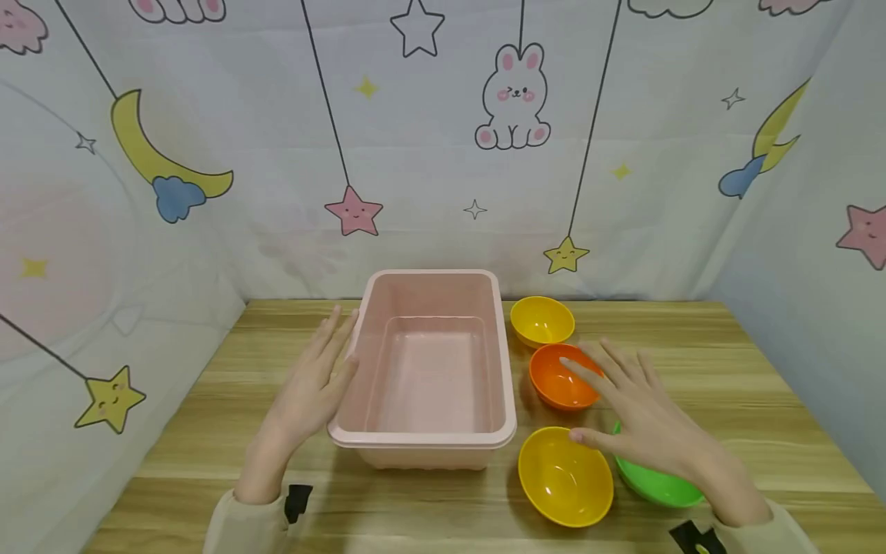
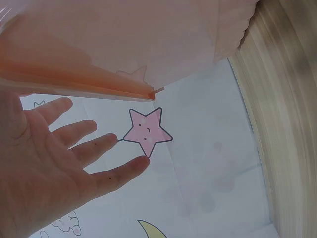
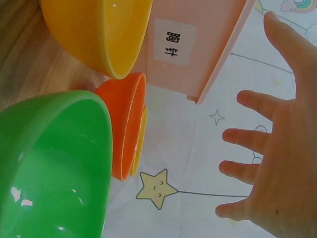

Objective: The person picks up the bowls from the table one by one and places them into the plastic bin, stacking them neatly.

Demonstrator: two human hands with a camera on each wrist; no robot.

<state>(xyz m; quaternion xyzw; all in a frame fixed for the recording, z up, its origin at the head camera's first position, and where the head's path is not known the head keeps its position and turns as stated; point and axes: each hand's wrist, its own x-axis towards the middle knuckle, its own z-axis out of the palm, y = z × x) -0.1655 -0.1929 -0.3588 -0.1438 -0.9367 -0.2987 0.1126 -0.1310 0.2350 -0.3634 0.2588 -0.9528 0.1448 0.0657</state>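
A pink plastic basin (image 1: 432, 377) stands on the wooden table, nothing inside it. My left hand (image 1: 314, 385) is at its left rim with fingers spread and straight; in the left wrist view the hand (image 2: 59, 163) shows beside the basin's wall (image 2: 129, 39). My right hand (image 1: 640, 415) hovers over the bowls with fingers spread, holding nothing. Beneath it are an orange bowl (image 1: 559, 388) and a green bowl (image 1: 661, 485), partly hidden by the hand. A larger yellow bowl (image 1: 564, 481) sits near its thumb.
Another yellow bowl (image 1: 542, 319) stands at the back, beside the basin. A white label (image 3: 173, 42) with black characters is on the basin's right side. A patterned white curtain (image 1: 429, 154) hangs behind the table (image 1: 727, 369) and along both sides.
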